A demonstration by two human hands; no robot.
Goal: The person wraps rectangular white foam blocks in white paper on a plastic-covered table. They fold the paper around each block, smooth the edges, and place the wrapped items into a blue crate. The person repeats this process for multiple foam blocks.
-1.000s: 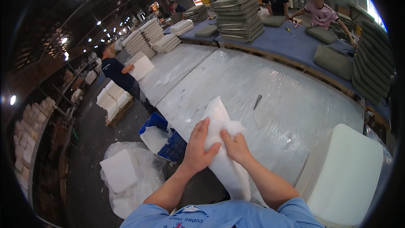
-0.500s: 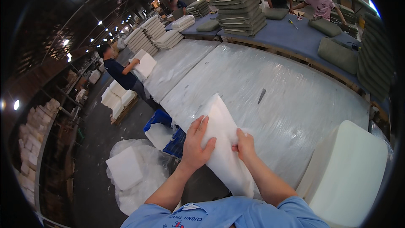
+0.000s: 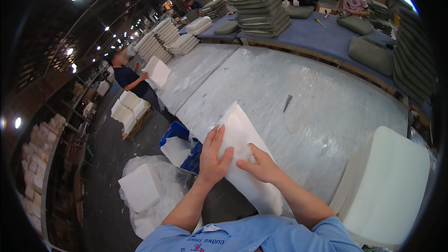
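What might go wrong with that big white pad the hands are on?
The near end of the white pad seems to hang past the table edge, so it might slide off if the left hand and right hand let go. The dark, narrow tool lying on the table could perhaps scratch someone, though I can't tell if it's sharp.

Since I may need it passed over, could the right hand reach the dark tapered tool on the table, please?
Probably yes: the dark tapered tool lies beyond the right hand with nothing over it, though that hand rests on the white cushion.
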